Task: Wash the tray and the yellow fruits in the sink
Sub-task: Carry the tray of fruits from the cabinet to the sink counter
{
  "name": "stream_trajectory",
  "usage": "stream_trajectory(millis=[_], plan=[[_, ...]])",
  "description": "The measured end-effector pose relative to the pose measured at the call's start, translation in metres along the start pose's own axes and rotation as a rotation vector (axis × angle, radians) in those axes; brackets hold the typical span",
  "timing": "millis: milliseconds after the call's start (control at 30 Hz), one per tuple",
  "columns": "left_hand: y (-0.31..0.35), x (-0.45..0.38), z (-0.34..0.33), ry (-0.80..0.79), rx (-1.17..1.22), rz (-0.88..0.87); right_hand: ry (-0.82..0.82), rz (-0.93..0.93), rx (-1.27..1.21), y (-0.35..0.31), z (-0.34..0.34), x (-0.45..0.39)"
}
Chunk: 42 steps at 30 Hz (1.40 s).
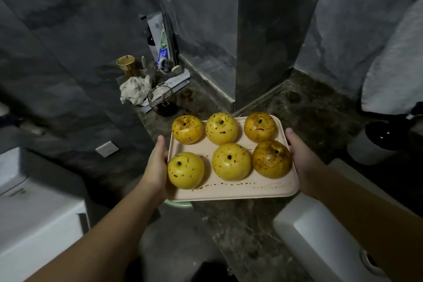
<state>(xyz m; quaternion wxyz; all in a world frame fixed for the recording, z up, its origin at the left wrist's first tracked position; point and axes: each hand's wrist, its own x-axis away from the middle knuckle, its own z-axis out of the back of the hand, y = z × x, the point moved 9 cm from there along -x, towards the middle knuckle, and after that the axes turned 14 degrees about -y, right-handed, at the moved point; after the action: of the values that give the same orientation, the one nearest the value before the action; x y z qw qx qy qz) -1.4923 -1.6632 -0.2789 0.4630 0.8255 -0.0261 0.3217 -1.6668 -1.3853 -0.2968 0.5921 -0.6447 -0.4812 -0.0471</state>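
- The pale pink tray (pixel 231 190) is held level over a dark, mottled stone worktop (pixel 231 224), carrying six yellow fruits (pixel 231 161) in two rows of three, all flecked with reddish-brown specks; similar specks run along the tray's near edge.
- The left hand (pixel 156 167) grips the tray's left edge, thumb on top; the right hand (pixel 302 158) grips the right edge the same way.
- A green rim (pixel 180 203) shows just under the tray's near-left corner.
- A white sink (pixel 320 236) lies at the lower right, its drain visible.
- Behind the tray stand a dark-bottomed glass (pixel 161 101), a crumpled white cloth (pixel 135 90), a gold cup (pixel 127 65) and a toothpaste tube (pixel 163 48).
- Grey marbled tile walls (pixel 68 30) meet in the corner; the light is dim.
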Motion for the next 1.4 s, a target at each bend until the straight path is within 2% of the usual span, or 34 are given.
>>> stream_trajectory(millis=[300,700,1100,1233,1400], plan=[[-0.008,0.003,0.028,0.116,0.142,0.023,0.091,-0.066,0.287,-0.016,-0.003,-0.032],[-0.016,0.008,0.058,0.207,0.177,-0.007,0.105,-0.043,0.424,-0.034,-0.034,-0.046],[-0.028,0.006,0.074,0.258,0.314,-0.078,0.125,-0.035,0.502,-0.052,-0.046,-0.061],[-0.032,0.01,0.074,0.279,0.401,-0.089,0.082,-0.029,0.479,-0.058,-0.055,-0.063],[-0.032,0.01,0.076,0.34,0.385,-0.096,0.016,-0.057,0.394,-0.062,-0.062,-0.065]])
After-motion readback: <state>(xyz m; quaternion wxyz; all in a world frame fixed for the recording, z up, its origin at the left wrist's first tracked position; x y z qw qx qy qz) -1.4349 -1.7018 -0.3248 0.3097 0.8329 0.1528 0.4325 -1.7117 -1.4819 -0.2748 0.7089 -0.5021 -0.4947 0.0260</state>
